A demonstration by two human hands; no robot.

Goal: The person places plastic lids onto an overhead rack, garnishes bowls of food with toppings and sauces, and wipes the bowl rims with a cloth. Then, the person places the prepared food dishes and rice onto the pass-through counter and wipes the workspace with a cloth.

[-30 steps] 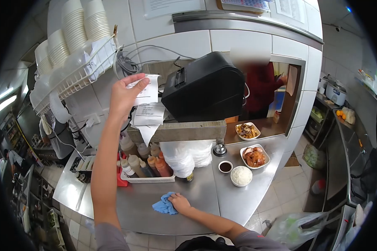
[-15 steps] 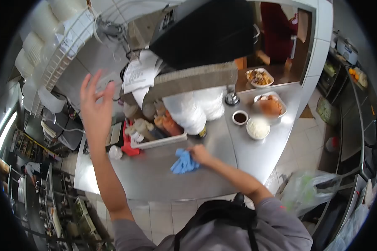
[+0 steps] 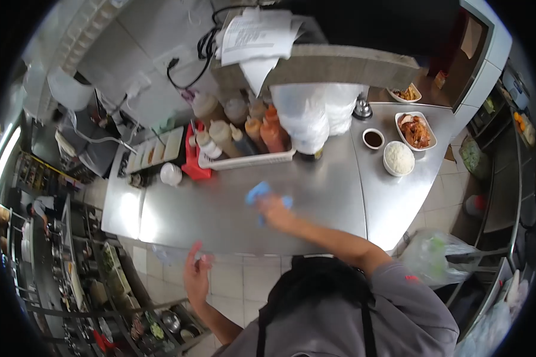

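My right hand (image 3: 275, 212) presses a blue cloth (image 3: 257, 191) against the stainless steel counter (image 3: 196, 220), near its middle. Part of the cloth is under my fingers, and hand and cloth are slightly blurred. My left hand (image 3: 198, 275) hangs in front of the counter's near edge, its fingers apart and nothing in it. Behind the cloth stands a white basket (image 3: 247, 159) of squeeze bottles (image 3: 273, 134). Stacked white wrapped containers or bags (image 3: 307, 122) are to the basket's right.
At right are a bowl of rice (image 3: 398, 159), a small bowl of dark sauce (image 3: 373, 139), a dish of meat (image 3: 415, 131) and a call bell (image 3: 362, 108). A red object (image 3: 193, 163) and a white jar (image 3: 171, 174) stand left. Another person (image 3: 43, 206) is far left.
My left hand has come down from beside the wall to the counter's near edge. My right hand still holds the cloth on the counter. The camera view has shifted.
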